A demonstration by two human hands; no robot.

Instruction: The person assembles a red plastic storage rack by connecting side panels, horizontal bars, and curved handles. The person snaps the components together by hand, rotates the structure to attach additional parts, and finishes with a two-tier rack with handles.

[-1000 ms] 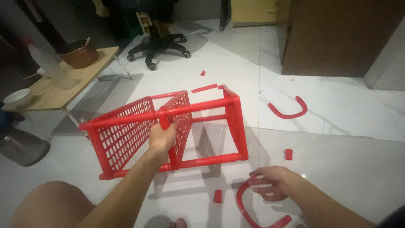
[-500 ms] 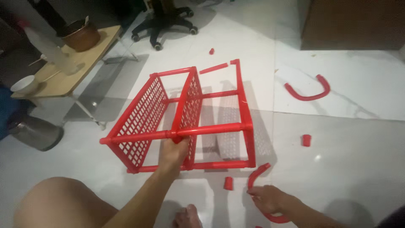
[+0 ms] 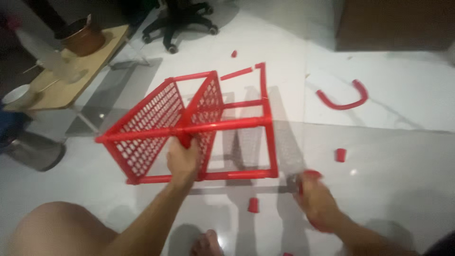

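A red plastic rack (image 3: 199,128) of tubes and perforated shelf panels lies on its side on the white tiled floor. My left hand (image 3: 183,161) grips one of its red tubes at the near side, where a shelf panel meets the frame. My right hand (image 3: 315,199) is low at the right, blurred, closed around a curved red plastic piece (image 3: 310,174) lifted off the floor close to the rack's right corner. My knee and toes show at the bottom edge.
Another curved red piece (image 3: 343,98) lies at the far right. Small red caps (image 3: 253,205) (image 3: 340,155) sit on the floor near me. A low wooden table (image 3: 71,78) with a pot stands far left, an office chair base (image 3: 182,28) behind, a brown cabinet (image 3: 393,23) at back right.
My right hand has picked the curved red piece off the floor and moved it up toward the rack's right corner. The left hand has kept its grip on the rack tube.
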